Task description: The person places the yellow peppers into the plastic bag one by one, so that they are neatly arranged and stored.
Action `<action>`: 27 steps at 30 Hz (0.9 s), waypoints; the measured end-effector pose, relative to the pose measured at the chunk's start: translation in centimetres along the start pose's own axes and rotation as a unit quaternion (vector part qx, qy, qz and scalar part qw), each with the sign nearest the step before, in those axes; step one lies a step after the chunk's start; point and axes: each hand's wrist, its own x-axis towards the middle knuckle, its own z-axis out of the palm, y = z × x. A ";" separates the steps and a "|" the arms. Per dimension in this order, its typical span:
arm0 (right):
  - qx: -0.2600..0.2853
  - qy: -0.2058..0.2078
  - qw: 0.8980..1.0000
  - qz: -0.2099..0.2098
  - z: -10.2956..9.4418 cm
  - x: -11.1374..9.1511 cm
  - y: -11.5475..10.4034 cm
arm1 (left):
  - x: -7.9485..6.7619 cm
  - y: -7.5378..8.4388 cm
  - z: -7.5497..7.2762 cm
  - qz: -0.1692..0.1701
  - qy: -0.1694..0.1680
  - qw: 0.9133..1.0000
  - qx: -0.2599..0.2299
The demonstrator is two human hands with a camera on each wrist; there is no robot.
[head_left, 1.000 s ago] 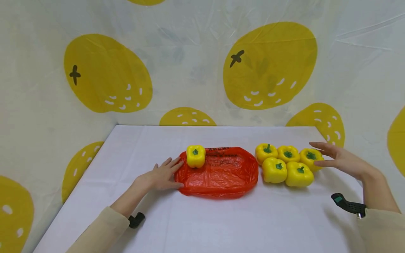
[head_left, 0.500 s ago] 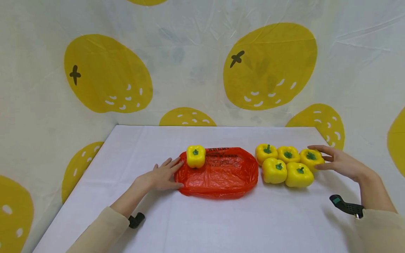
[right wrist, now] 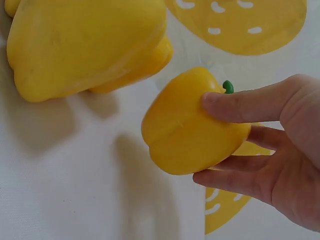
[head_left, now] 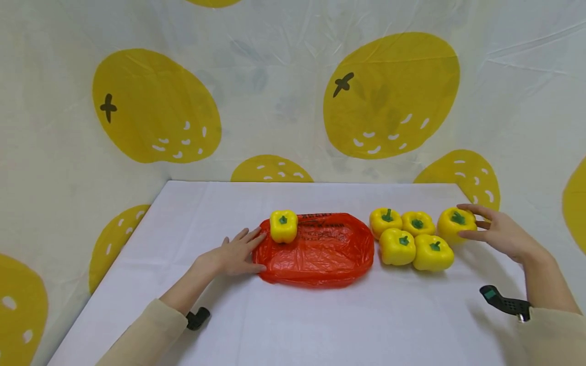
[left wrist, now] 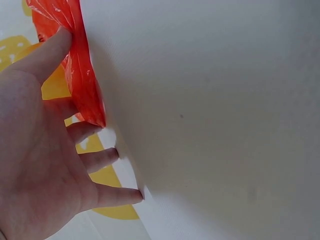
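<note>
My right hand grips a yellow bell pepper between thumb and fingers. In the right wrist view this pepper is off the table, its green stem toward the palm. Left of it in the head view, several more yellow peppers sit in a cluster. A flattened red plastic bag lies mid-table, its opening rimmed by folded film. At its left end my left hand touches the edge with spread, straight fingers; the left wrist view shows the thumb against the red film. One yellow pepper stands at the bag's far left corner.
The white table runs back to a patterned cloth wall with big yellow fruit prints. Dark wrist devices show on the left wrist and the right wrist.
My right hand has closed round the far-right pepper and lifted it slightly, moving it right and away from the cluster. The left hand and the bag have stayed put.
</note>
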 end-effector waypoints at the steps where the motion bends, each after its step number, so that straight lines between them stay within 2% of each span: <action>1: -0.003 0.006 1.000 0.000 -0.1 -0.1 -0.2 | 0.0 0.0 0.0 0.000 0.000 1.000 0.000; 14: -0.010 0.045 0.999 -0.007 -1.4 -1.0 -4.4 | -0.1 -0.1 0.1 0.001 -0.001 1.000 -0.006; 27: -0.018 0.071 0.997 -0.015 -0.6 -1.1 -8.8 | 0.1 -0.3 0.1 0.006 0.004 1.000 -0.008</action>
